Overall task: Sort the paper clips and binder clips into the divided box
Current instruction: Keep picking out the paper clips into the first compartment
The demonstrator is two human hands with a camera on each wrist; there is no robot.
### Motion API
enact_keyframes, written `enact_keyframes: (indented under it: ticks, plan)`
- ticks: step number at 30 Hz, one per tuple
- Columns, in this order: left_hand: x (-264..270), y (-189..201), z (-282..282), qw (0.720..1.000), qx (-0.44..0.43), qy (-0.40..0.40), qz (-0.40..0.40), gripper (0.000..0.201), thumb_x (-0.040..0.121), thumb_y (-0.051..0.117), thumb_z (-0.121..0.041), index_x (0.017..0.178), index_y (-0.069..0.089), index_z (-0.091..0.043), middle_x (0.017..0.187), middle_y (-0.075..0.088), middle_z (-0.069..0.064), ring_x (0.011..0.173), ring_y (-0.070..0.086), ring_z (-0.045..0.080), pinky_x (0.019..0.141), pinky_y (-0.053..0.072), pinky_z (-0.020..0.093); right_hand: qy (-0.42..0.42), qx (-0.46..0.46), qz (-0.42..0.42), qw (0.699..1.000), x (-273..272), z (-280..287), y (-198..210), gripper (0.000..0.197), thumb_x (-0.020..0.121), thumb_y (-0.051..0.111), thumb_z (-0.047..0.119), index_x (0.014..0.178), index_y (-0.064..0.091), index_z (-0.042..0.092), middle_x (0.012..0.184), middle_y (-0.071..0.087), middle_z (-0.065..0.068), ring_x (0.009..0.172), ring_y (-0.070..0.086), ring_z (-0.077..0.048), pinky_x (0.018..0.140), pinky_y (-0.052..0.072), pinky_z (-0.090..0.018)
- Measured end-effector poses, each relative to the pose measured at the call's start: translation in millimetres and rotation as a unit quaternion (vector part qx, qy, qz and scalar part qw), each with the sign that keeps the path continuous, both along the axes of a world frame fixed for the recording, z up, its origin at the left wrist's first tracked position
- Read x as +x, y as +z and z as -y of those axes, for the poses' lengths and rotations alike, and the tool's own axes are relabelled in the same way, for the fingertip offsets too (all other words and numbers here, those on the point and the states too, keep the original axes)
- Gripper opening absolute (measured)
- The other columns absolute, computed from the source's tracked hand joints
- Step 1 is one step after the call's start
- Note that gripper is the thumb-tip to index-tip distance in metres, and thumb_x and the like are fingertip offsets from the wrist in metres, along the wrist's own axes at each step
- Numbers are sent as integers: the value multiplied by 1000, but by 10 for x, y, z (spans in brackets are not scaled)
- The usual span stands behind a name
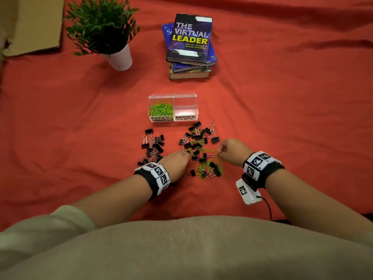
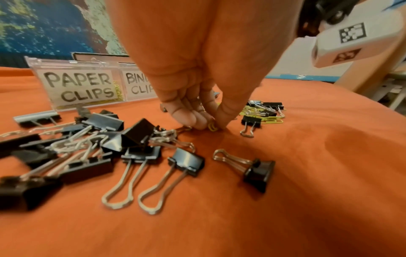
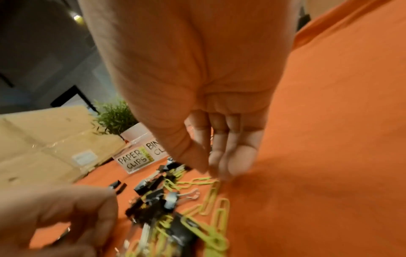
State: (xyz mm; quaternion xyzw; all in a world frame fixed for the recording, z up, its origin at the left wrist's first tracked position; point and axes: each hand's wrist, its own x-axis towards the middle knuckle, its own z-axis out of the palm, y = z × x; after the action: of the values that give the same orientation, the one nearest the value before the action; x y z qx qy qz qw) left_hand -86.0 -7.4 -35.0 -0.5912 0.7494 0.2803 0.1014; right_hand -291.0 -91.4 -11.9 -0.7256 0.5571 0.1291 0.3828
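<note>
From the head view, the divided box (image 1: 173,107) sits at twelve o'clock from the hands, labels facing the person so each half reads at a glance. Its left compartment already holds green paper clips (image 1: 161,110); the right, marked for binder clips, looks bare. A heap of binder clips (image 1: 153,145) lies at ten o'clock of the left hand (image 1: 176,164), seemingly set aside, while the mixed pile (image 1: 199,147) spreads between the two hands. The right hand (image 1: 232,151) hovers at the pile's three o'clock edge, fingers curled in. Open red cloth (image 1: 282,110) surrounds everything — the plant (image 1: 103,27) and books (image 1: 190,45) stand well back, so the path to the box is free.

In the left wrist view, the left hand's fingertips (image 2: 186,118) are bunched together and pinch a single green paper clip (image 2: 212,127) against the cloth, probably to lift it clear of the wire handles just beside it.

In the right wrist view, the right hand's fingers (image 3: 230,156) hang curled just above loose green clips (image 3: 211,194) — blur hides whether they hold one.
</note>
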Motion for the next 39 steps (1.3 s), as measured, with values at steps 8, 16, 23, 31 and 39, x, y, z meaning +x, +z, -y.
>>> enact_keyframes:
  ticks: [8,16,23,31,39]
  plan:
    - [-104,128,120,958,6,231,-167,19,95,38,-11,96,57,-12,102,50,2,85,57,19,76,48,29,114,16,-88,989,-146,-167,-8,24,80,61,27,85,65,4,85,69,-12,82,64,-26,71,53,-34]
    - [-434,86,243,972,7,185,-144,12,95,38,-15,93,50,-12,91,61,7,76,55,23,65,43,33,145,-54,-141,978,82,-336,-5,22,87,57,24,95,61,4,97,65,-15,91,64,-33,70,49,-34]
    - [-473,-32,159,996,-31,74,-32,30,92,55,-33,110,51,-9,114,56,9,108,53,27,89,43,37,144,-56,-131,979,75,-396,-28,23,87,55,16,104,59,1,108,64,-18,100,63,-35,77,50,-37]
    - [-180,97,156,987,-7,148,-55,16,91,56,-30,95,53,-14,96,60,4,89,58,23,70,40,29,119,-42,-67,990,-75,-363,-50,19,89,54,22,96,57,5,97,62,-15,85,58,-30,65,40,-30]
    - [-233,147,63,991,-39,119,-49,12,87,57,-26,95,54,-17,96,57,-1,87,55,17,71,43,28,-131,125,198,963,-318,-115,-93,3,87,62,6,85,64,5,70,67,-8,53,59,-11,60,52,-29]
